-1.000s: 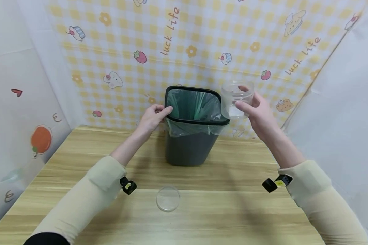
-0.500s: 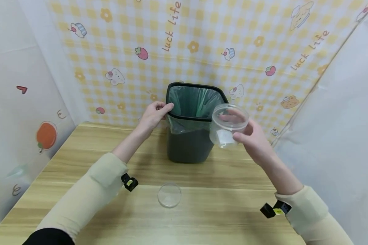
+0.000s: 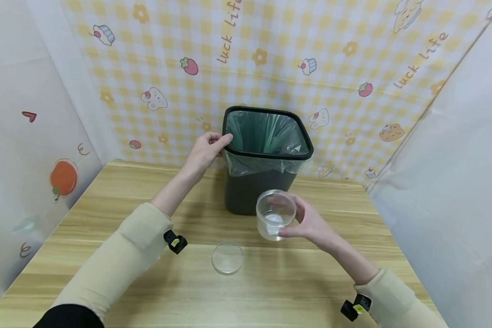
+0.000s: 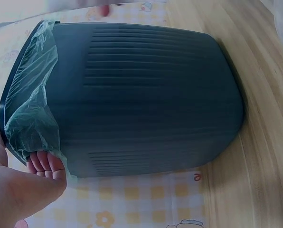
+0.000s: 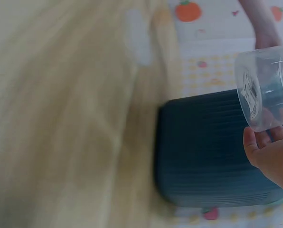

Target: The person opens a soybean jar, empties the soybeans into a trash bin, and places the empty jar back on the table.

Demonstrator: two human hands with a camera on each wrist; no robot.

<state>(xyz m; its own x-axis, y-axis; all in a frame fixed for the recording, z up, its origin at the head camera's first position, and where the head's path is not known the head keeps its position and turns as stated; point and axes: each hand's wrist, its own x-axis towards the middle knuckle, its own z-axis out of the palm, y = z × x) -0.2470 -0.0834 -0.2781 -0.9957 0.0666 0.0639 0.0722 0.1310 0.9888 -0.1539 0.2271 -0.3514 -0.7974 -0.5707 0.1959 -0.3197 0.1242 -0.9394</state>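
A dark grey trash can [image 3: 250,191] with a black rim and a clear green liner bag [image 3: 246,166] stands at the back of the table. My left hand [image 3: 205,152] grips its rim at the left, thumb over the top and fingers curled beneath, as the left wrist view also shows. In my right hand [image 3: 311,223] is a clear plastic jar [image 3: 275,218], lidless and upright, held around its side in front of the can. A white label [image 5: 249,97] shows on the jar's base in the right wrist view. A round clear lid [image 3: 227,258] lies flat on the table.
The wooden table [image 3: 180,282] runs up to a yellow checked cloth [image 3: 270,82] behind the can. White sheets [image 3: 455,205] hang at both sides. The lid lies between the two forearms, nearer the left one.
My right hand has brought the jar from beside the can's right rim down and left, toward the table in front of the can. My left hand stays on the rim.
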